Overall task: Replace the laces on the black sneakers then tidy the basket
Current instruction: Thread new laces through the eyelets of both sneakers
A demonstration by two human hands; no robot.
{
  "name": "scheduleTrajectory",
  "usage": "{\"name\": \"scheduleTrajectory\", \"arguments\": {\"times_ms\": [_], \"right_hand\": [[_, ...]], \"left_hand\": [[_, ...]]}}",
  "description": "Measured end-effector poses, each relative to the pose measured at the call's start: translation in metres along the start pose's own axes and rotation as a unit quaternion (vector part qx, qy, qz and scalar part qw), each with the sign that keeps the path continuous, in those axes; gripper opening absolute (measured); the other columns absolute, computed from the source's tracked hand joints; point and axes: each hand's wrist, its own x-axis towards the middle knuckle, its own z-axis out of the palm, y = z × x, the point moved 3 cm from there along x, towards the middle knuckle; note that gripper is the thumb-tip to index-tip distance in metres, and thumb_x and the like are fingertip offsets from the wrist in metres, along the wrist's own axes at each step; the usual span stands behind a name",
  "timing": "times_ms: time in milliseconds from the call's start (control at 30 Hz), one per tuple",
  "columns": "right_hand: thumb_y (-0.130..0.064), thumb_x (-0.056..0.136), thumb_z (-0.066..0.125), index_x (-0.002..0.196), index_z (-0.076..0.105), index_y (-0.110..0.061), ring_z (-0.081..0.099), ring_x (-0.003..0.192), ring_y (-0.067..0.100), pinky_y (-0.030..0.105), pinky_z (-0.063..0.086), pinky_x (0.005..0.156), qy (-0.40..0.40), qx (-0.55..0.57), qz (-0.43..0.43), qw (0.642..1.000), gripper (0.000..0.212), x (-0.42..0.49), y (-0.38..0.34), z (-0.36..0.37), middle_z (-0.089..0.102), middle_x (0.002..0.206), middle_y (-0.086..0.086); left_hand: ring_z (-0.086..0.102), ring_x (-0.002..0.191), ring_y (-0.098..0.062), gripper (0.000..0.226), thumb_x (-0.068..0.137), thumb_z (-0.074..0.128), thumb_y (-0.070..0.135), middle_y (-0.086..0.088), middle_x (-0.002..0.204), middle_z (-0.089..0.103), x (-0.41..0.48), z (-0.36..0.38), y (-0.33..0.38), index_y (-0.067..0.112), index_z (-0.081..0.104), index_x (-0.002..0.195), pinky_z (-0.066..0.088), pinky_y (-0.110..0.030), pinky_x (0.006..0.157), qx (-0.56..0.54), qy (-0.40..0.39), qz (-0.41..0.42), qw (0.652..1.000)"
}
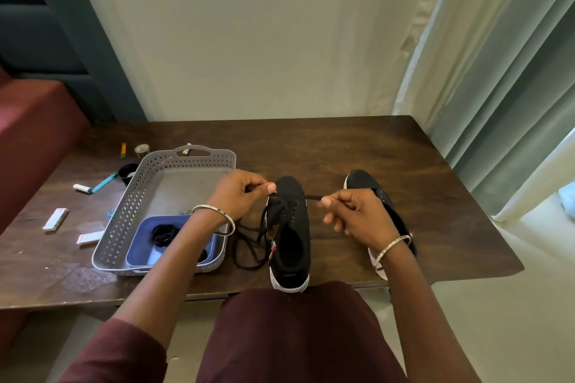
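1. The heel of a black sneaker is seen at the near edge of a dark wooden table, toe pointed away, with a loose black lace trailed at its left
2. Just beside it, a grey perforated basket is occupied by a blue tub, in which coiled black laces are kept
3. Above the front eyelets, the lace is pinched by the left hand and by the right hand, fingers curled, and is stretched taut between them
4. The second sneaker is partly hidden behind the right hand
5. A white packet is left on the table at far left; a pale curtain is hung at right
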Motion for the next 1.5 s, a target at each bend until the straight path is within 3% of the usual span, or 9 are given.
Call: {"name": "scheduleTrajectory", "arguments": {"times_ms": [233,400,500,633,767,867,1033,1200,1500], "right_hand": [[-0.01,0.103,0.048,0.11,0.056,-0.01,0.071,0.069,0.02,0.024,0.052,0.056,-0.094,-0.038,-0.009,0.995,0.011,0.013,-0.015,0.038,0.075,0.089,0.006],[-0.019,0.084,0.078,0.076,0.063,-0.016,0.07,0.06,0.01,0.019,0.049,0.054,0.025,-0.05,-0.025,0.998,0.017,0.026,-0.017,0.038,0.073,0.065,0.001],[-0.021,0.081,0.081,0.079,0.079,-0.016,0.06,0.054,-0.001,0.01,0.045,0.056,0.057,-0.058,-0.034,0.996,0.006,0.031,-0.009,0.03,0.068,0.059,-0.011],[-0.009,0.09,0.071,0.097,0.077,-0.01,0.069,0.066,0.012,0.026,0.058,0.066,-0.011,-0.011,0.009,1.0,0.009,0.037,0.012,0.039,0.075,0.076,0.005],[-0.007,0.091,0.069,0.096,0.066,-0.013,0.073,0.068,0.018,0.026,0.057,0.065,0.022,0.013,0.026,0.999,0.009,0.042,0.026,0.053,0.075,0.075,0.005],[-0.026,0.079,0.083,0.097,0.064,-0.022,0.069,0.079,0.01,0.022,0.054,0.071,0.054,-0.042,0.064,0.996,0.026,0.045,0.04,0.056,0.073,0.086,-0.005],[-0.052,0.061,0.077,0.127,0.058,-0.03,0.055,0.116,0.022,0.039,0.051,0.095,-0.081,-0.297,0.076,0.949,0.072,0.046,0.059,0.076,0.056,0.123,-0.003],[-0.023,0.087,0.064,0.124,0.057,-0.016,0.046,0.116,0.03,0.038,0.047,0.094,-0.014,-0.385,0.044,0.922,0.039,0.046,0.059,0.09,0.049,0.129,0.007],[-0.015,0.099,0.05,0.121,0.064,-0.017,0.055,0.106,0.026,0.029,0.039,0.091,0.127,-0.237,0.039,0.962,0.026,0.045,0.079,0.092,0.061,0.119,0.004]], "left_hand": [[0.063,0.08,-0.001,0.031,0.102,0.045,0.043,0.008,0.085,0.069,0.007,0.033,0.022,0.023,0.068,0.106,0.048,-0.019,0.074,-0.073,-0.037,0.022,0.996],[0.057,0.058,-0.006,0.047,0.102,0.038,0.05,-0.006,0.071,0.066,0.009,0.051,0.025,0.014,0.063,0.084,0.045,-0.026,0.06,-0.168,-0.072,-0.006,0.983],[0.055,0.06,-0.004,0.05,0.094,0.044,0.064,0.0,0.077,0.071,0.009,0.052,0.009,0.022,0.071,0.09,0.043,-0.027,0.065,-0.168,-0.081,-0.031,0.982],[0.07,0.079,-0.009,0.012,0.093,0.066,0.033,0.002,0.082,0.075,0.01,0.047,-0.009,0.03,0.076,0.099,0.055,-0.033,0.084,-0.161,-0.057,-0.03,0.985],[0.071,0.083,-0.004,0.011,0.086,0.075,0.022,0.01,0.082,0.076,0.012,0.046,-0.018,0.028,0.08,0.095,0.057,-0.033,0.086,-0.099,-0.04,-0.058,0.993],[0.067,0.076,-0.002,0.005,0.084,0.077,0.026,0.011,0.078,0.075,0.015,0.047,-0.027,0.026,0.081,0.088,0.057,-0.029,0.078,-0.013,0.023,-0.094,0.995],[0.065,0.073,-0.001,0.006,0.082,0.079,0.033,0.014,0.073,0.071,0.019,0.059,-0.035,0.027,0.079,0.08,0.052,-0.023,0.071,-0.021,0.136,-0.165,0.977],[0.067,0.076,-0.004,0.003,0.082,0.079,0.029,0.013,0.074,0.072,0.025,0.086,-0.035,0.026,0.079,0.081,0.054,-0.025,0.074,-0.064,0.143,-0.193,0.969],[0.066,0.075,-0.006,0.004,0.081,0.078,0.028,0.012,0.078,0.074,0.027,0.103,-0.041,0.025,0.08,0.078,0.053,-0.024,0.07,-0.069,0.154,-0.231,0.958]]}}
